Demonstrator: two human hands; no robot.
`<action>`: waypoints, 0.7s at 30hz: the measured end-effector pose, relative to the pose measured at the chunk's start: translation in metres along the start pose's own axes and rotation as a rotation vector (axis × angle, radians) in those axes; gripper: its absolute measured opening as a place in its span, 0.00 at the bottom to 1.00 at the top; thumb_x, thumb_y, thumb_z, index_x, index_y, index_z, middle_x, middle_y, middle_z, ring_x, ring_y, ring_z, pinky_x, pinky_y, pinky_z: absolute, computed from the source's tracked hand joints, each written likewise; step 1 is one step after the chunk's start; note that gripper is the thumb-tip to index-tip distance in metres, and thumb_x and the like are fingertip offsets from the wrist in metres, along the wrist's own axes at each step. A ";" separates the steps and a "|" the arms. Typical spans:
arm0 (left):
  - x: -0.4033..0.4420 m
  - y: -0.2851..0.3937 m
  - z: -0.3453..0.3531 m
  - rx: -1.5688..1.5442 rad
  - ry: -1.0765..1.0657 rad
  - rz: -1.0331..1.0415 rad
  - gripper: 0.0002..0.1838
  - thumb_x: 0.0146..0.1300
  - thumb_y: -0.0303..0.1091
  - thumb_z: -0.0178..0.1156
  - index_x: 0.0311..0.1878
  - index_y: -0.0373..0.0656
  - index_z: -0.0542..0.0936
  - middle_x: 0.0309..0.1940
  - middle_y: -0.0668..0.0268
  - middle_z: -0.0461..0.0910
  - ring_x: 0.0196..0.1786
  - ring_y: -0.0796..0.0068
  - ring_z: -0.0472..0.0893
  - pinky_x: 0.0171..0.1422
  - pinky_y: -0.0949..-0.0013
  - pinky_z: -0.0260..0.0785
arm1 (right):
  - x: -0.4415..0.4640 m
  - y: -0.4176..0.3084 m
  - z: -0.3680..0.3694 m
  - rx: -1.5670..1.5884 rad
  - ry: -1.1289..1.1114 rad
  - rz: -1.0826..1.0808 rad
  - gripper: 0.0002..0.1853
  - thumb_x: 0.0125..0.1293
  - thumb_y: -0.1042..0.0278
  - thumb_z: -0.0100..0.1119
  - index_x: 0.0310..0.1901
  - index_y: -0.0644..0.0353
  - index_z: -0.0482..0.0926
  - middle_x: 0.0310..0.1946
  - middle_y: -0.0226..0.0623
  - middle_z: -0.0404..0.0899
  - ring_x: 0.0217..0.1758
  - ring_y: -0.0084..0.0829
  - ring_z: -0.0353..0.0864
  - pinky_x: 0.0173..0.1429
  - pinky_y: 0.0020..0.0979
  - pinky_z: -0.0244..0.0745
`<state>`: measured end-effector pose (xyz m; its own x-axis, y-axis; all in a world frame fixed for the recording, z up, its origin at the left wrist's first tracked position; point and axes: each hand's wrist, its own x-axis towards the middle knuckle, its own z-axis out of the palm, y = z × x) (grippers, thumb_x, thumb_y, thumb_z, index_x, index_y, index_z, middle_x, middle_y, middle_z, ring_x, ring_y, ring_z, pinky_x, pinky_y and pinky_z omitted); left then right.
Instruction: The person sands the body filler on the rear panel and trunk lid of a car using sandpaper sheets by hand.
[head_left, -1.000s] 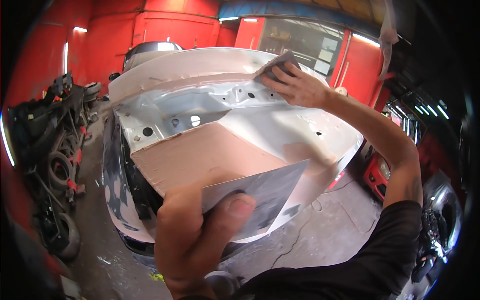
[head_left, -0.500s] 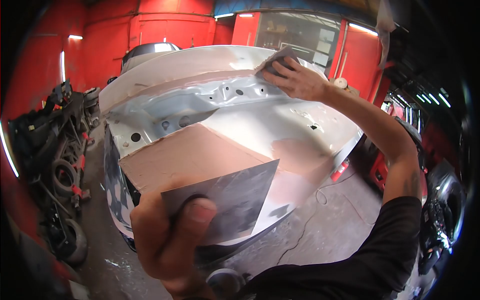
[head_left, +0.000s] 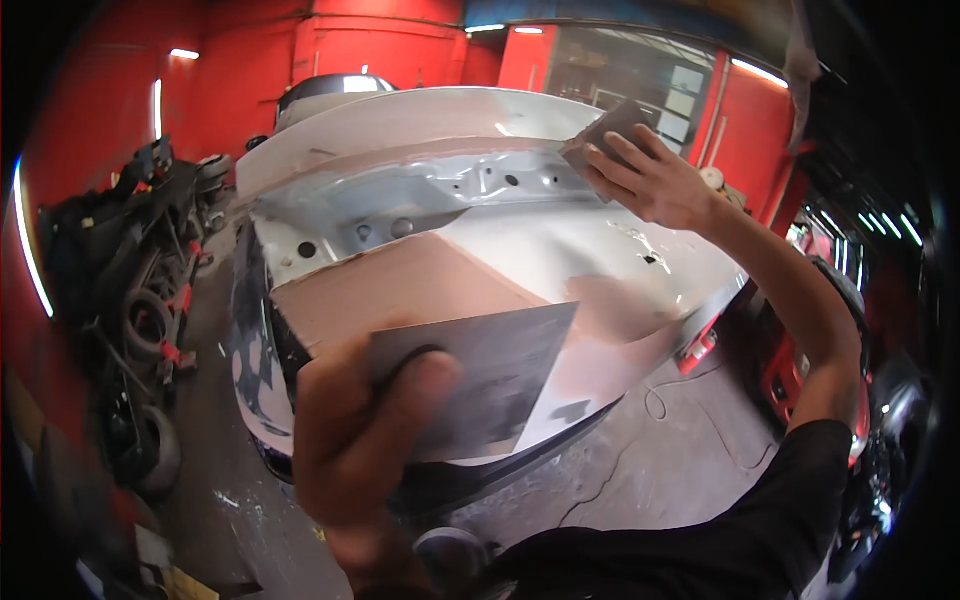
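Observation:
My left hand (head_left: 370, 430) pinches a grey rectangular sheet (head_left: 490, 380) between thumb and fingers, low in the view in front of the car body. Farther away, my right hand (head_left: 655, 185) holds a dark grey sanding sheet (head_left: 612, 135) at the right end of the car's raised rear edge (head_left: 400, 120). Its fingers are spread over the sheet. The body panel (head_left: 520, 240) is whitish, with pinkish-brown filler patches (head_left: 400, 285) and several round holes. Whether the sanding sheet touches the panel is hard to tell.
Tyres (head_left: 150, 325) and dark car parts line the left side. Another car (head_left: 335, 88) stands behind. A cable (head_left: 610, 470) lies on the grey floor (head_left: 690, 420). At the right are a red car part (head_left: 785, 375) and a dark shiny one (head_left: 895, 410). A round container (head_left: 450, 550) sits below.
The camera view has shifted. The right hand and its sheet have moved outward to the right along the rear edge. The left hand still holds its sheet, now a little lower than a second ago.

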<state>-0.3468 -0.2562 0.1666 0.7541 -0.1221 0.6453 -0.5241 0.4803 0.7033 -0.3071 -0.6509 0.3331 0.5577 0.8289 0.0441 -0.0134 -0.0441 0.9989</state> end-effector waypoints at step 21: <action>0.021 0.016 0.014 -0.218 0.192 -0.124 0.19 0.81 0.41 0.60 0.56 0.32 0.85 0.38 0.67 0.86 0.41 0.82 0.81 0.47 0.76 0.73 | 0.088 -0.001 -0.102 2.368 0.432 0.582 0.31 0.56 0.83 0.62 0.66 0.70 0.77 0.52 0.36 0.86 0.53 0.24 0.86 0.60 0.28 0.78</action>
<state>-0.3449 -0.2632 0.1962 0.8790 -0.0352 0.4755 -0.3417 0.6491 0.6796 -0.3433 -0.5212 0.3370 0.7105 0.5183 0.4760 0.6455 -0.2108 -0.7341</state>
